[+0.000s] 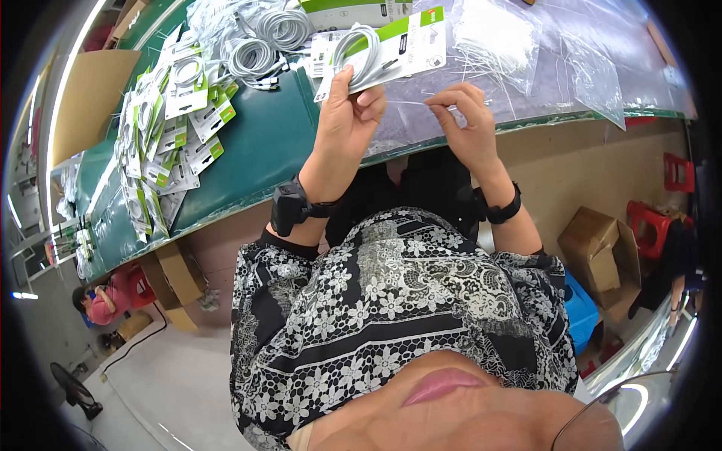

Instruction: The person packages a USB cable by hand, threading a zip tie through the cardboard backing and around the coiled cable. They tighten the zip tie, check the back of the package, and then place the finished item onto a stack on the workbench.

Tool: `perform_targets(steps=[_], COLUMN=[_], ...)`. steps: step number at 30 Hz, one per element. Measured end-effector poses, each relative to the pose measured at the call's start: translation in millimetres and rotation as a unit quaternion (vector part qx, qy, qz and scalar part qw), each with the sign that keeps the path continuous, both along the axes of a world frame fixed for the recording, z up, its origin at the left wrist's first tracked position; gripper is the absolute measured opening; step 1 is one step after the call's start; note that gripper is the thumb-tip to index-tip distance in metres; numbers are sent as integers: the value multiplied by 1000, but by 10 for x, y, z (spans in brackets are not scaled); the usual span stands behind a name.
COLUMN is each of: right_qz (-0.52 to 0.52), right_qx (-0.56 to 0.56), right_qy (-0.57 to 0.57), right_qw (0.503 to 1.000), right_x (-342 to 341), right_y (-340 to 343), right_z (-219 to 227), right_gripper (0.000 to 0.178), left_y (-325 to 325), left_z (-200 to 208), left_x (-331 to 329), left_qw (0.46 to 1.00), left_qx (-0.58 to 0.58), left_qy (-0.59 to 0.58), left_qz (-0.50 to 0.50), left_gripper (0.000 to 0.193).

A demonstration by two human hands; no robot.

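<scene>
My left hand (350,105) grips a green and white backing card (418,43) with a coiled white charging cable (359,54) lying on its face. The thumb presses over the lower part of the coil. To its right, my right hand (465,116) is closed in a pinch on the end of a thin white tie (410,102). This tie runs leftward toward the held card; where its other end sits is hidden by my left fingers. Both hands are above the front part of the bench.
Carded cables (162,139) lie heaped on the green bench top (274,135) at left. Loose coiled cables (252,59) and a green box (353,13) stand behind. White ties (492,37) spread on plastic at right, near a clear bag (594,75). Cardboard boxes (598,248) stand below.
</scene>
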State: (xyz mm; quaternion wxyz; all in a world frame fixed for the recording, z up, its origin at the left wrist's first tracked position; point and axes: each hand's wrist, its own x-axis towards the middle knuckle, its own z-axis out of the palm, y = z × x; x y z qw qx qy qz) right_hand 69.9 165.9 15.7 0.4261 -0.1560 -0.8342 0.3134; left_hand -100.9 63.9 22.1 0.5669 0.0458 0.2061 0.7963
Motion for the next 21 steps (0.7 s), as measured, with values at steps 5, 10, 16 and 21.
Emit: perform_targets(steps=[5, 10, 16, 21], right_qz=[-24, -25, -30, -39], right_qx=[-38, 28, 39, 16], right_qy=[7, 4, -2, -13], right_qw=[999, 999, 999, 999], right_x=[-64, -51, -41, -44], right_y=[-59, -87, -139, -148], right_z=[-30, 39, 4, -16], right_gripper=[12, 12, 11, 11], left_y=[-3, -33, -52, -48], left_z=[24, 58, 109, 33], left_x=[50, 104, 211, 169], left_qw=[997, 999, 992, 997], left_qx=[26, -8, -66, -38], left_qy=[-67, -39, 83, 49], left_qz=[-34, 2, 64, 37], left_gripper=[21, 25, 26, 26])
